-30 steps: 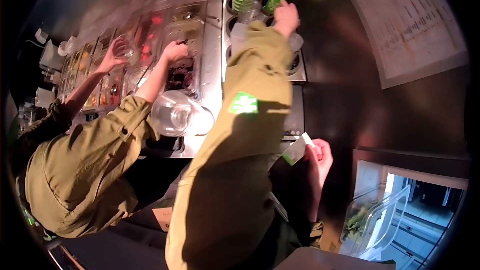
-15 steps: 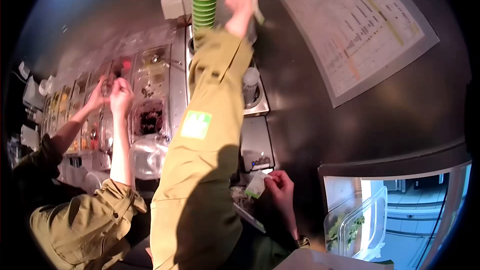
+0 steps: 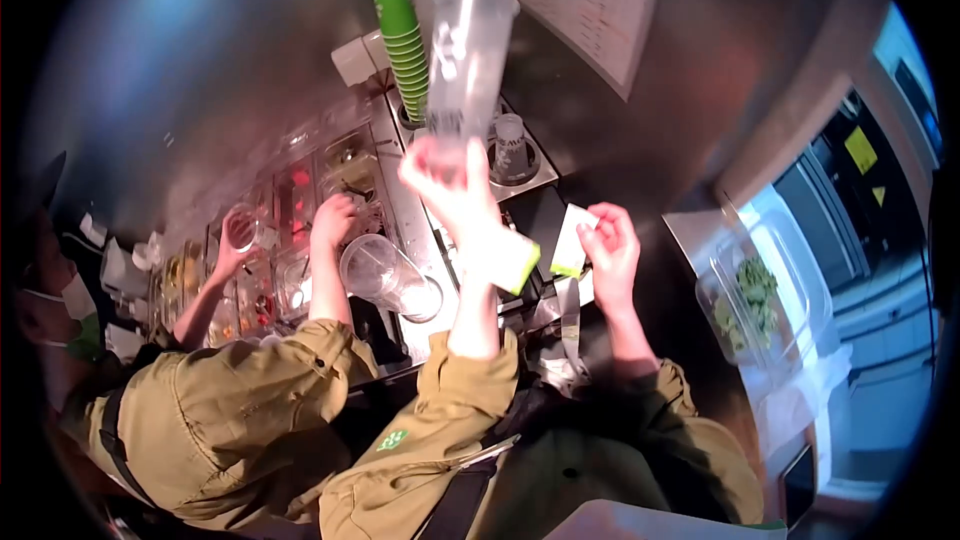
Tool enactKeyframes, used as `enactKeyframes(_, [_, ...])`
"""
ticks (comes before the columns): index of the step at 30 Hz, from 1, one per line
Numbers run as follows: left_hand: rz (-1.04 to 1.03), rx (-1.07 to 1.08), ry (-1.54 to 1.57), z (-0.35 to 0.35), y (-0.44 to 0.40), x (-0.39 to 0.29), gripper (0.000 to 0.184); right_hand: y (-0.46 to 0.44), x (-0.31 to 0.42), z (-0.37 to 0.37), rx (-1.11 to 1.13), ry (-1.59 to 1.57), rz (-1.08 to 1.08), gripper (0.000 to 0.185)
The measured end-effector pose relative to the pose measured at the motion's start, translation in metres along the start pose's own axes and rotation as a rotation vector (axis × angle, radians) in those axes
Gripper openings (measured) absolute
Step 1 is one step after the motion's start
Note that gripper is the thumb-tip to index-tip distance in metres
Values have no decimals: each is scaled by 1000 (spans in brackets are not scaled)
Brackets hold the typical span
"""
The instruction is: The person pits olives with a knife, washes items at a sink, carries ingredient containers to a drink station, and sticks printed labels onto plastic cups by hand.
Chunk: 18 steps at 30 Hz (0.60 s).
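Observation:
My left hand (image 3: 455, 180) is raised in the middle, fingers round the lower end of a tall clear plastic cup (image 3: 472, 45) with dark print. Against the side of that hand or wrist sits a white label (image 3: 512, 260) with a green edge; how it is held I cannot tell. Lower right, my right hand (image 3: 612, 245) pinches another white label (image 3: 574, 238) with a green edge. Behind the cup stands a tall stack of green cups (image 3: 402, 50). A smaller clear cup (image 3: 509, 145) sits in a round holder right of the raised cup.
At left a co-worker's hands (image 3: 335, 222) work over food containers (image 3: 350, 170), one holding a small clear cup (image 3: 248, 230). A clear cup (image 3: 380, 270) is between us. A printed sheet (image 3: 590, 0) hangs on the wall; a greens box (image 3: 750, 300) is at right.
My left hand has come back from beside the green stack, bringing the clear cup. My right hand has risen with its label. The view has shifted, and the co-worker's hands have moved apart.

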State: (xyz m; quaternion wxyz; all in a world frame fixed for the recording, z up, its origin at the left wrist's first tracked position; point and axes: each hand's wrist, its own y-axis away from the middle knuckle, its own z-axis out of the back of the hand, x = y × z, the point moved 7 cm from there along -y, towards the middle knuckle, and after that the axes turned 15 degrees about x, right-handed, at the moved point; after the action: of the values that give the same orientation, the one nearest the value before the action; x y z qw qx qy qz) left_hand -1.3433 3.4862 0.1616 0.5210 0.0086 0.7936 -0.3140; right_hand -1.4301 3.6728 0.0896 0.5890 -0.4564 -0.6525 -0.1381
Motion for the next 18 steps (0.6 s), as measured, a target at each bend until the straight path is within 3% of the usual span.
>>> enactKeyframes(2, [47,126,44,7,48,-3,55,-7,33,-11,39,-8,112,26])
enactKeyframes(4, [251,233,383,9,79,8,56,-10,56,-25,86,-87,149,27])
enactKeyframes(7, [348,297,399,14,106,-4,58,-10,84,-41,78,-97,204,30])
enactKeyframes(11, [203,295,239,29,123,-10,58,-13,106,-56,65,32,280,37])
enactKeyframes(12, [197,303,235,32,126,-8,58,-16,105,-59,86,88,258,42])
enactKeyframes(15, [216,301,268,38,133,-3,58,-11,110,-59,33,840,122,70])
enactKeyframes(17, [360,263,405,39,141,10,59,-9,93,-49,-103,933,26,80])
enactKeyframes(18, [444,229,513,39,148,10,59,-15,54,-37,-47,772,13,83])
